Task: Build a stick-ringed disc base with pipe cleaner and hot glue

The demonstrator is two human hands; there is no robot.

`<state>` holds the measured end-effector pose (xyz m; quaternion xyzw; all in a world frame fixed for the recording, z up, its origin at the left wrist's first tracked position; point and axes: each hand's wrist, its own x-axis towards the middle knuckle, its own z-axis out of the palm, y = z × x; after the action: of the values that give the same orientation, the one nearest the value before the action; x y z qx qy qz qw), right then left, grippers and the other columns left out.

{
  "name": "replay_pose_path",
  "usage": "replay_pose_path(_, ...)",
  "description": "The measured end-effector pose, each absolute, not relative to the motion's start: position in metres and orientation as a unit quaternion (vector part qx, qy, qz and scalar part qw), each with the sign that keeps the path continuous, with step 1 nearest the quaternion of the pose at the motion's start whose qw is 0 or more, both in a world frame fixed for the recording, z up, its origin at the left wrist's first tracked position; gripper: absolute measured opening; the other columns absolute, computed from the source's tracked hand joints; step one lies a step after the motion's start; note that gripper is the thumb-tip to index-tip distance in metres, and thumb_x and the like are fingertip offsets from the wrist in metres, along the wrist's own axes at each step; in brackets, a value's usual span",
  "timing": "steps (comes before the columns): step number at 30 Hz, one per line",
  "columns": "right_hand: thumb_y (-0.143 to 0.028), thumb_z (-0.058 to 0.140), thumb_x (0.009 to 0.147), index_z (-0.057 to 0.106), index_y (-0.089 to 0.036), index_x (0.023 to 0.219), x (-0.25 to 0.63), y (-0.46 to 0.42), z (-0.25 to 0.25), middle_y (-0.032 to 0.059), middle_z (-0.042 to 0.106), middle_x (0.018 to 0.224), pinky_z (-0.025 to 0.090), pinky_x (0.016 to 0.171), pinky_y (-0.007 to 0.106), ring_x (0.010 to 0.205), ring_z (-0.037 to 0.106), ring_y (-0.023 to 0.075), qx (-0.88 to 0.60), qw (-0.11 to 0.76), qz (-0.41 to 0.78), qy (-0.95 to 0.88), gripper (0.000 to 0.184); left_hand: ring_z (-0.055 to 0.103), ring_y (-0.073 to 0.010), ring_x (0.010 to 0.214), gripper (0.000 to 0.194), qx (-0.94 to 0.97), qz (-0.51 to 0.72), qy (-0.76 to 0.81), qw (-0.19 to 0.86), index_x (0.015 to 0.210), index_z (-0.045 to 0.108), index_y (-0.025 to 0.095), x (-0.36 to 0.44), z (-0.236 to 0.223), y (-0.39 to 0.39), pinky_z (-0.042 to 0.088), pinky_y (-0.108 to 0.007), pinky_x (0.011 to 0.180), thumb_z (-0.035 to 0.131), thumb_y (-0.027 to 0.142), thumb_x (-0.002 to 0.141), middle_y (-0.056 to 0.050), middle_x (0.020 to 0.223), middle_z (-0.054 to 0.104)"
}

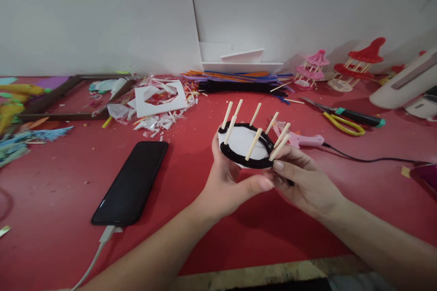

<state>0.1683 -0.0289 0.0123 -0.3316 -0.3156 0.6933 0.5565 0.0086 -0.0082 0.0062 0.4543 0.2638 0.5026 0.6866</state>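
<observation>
A round white disc rimmed with a black pipe cleaner is held above the table between both hands. Several short wooden sticks stand up around its edge, some leaning outward. My left hand supports the disc from the left and below, its thumb stretched along the near side. On the right side, the fingers of my right hand pinch at the black rim close to a stick. Part of those fingertips is hidden beneath the disc, and a bit of black shows under them.
A phone on a cable lies left. Behind it are foam scraps and a frame. Pipe cleaners lie at the back. Right are a pink glue gun, yellow-handled scissors, a cutter and small stick models.
</observation>
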Motion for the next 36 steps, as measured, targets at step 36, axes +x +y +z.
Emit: replay_pose_path(36,-0.025,0.079,0.079,0.071,-0.027,0.087,0.182,-0.033,0.017,-0.0032,0.07,0.069,0.057,0.056,0.018,0.059,0.068,0.0096,-0.43,0.577,0.472,-0.51,0.012,0.063,-0.0296,0.119,0.075,0.396,0.493,0.288,0.719,0.129,0.047,0.025,-0.006,0.004,-0.001,0.048,-0.042,0.104,0.087,0.037,0.067,-0.01,0.127,0.067)
